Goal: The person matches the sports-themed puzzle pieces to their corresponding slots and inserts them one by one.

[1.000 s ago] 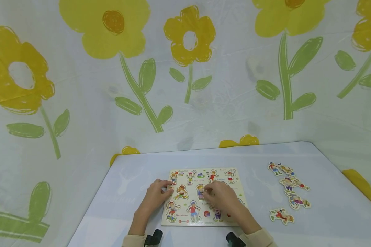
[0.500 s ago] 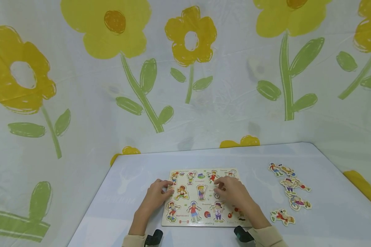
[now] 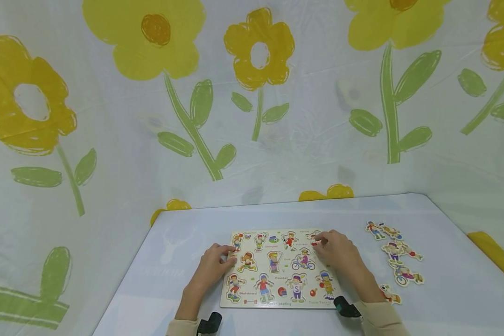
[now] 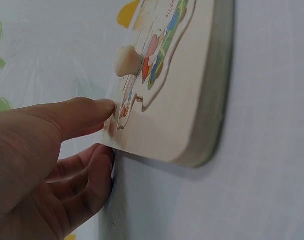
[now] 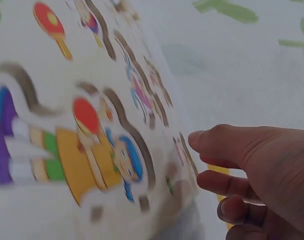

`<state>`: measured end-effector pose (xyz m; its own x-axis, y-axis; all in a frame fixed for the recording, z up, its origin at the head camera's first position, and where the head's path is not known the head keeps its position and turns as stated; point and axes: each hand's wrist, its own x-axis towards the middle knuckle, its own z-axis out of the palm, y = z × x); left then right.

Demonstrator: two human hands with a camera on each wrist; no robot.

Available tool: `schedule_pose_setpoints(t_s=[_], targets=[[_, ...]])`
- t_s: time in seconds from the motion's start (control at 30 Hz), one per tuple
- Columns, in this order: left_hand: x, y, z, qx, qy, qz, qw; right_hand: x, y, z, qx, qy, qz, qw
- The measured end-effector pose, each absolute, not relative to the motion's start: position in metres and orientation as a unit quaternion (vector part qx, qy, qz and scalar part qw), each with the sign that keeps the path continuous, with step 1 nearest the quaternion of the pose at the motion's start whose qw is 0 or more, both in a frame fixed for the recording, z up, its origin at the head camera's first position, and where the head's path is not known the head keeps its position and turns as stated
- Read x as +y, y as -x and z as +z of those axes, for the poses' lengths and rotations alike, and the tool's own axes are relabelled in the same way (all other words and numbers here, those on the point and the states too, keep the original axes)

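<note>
A pale puzzle board (image 3: 252, 298) printed with children playing sports lies on the table. My left hand (image 3: 210, 268) holds its left edge; in the left wrist view the thumb (image 4: 104, 110) touches the edge and the other fingers curl beside it. A round wooden knob (image 4: 128, 61) stands up from a picture near that edge. My right hand (image 3: 339, 251) is over the board's far right corner, by the tennis player picture (image 3: 314, 237). In the right wrist view its thumb and forefinger (image 5: 227, 184) are apart with nothing between them. The table tennis recess (image 5: 87, 155) appears large there.
Several loose cut-out figures lie on the white table (image 3: 180, 242) to the right, among them an upper pair (image 3: 382, 230), a middle pair (image 3: 399, 251) and a cyclist (image 3: 405, 274). Another figure (image 3: 391, 295) is partly behind my right forearm. A flowered cloth (image 3: 277, 154) hangs behind.
My right hand has moved right and slightly away, from the board's middle to its far right corner, uncovering the bicycle and table tennis pictures. My left hand stays at the left edge.
</note>
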<state>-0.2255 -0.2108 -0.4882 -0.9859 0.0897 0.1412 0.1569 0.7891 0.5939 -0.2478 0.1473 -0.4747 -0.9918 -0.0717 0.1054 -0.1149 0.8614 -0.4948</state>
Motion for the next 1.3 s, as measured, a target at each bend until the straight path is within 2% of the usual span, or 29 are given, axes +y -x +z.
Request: schedule_pose_setpoints(t_s=[0.8, 1.03, 1.3], targets=[[-0.211, 0.226, -0.49, -0.943, 0.069, -0.321, 0.055, 0.226, 0.257, -0.476, -0.964, -0.003, 0.258, 0.067], [-0.21, 0.226, -0.491, -0.944, 0.078, -0.316, 0.055, 0.251, 0.257, -0.478, -0.971, -0.005, 0.223, 0.09], [-0.211, 0.226, -0.49, -0.945, 0.067, -0.315, 0.059, 0.273, 0.262, -0.473, -0.976, 0.008, 0.203, 0.075]])
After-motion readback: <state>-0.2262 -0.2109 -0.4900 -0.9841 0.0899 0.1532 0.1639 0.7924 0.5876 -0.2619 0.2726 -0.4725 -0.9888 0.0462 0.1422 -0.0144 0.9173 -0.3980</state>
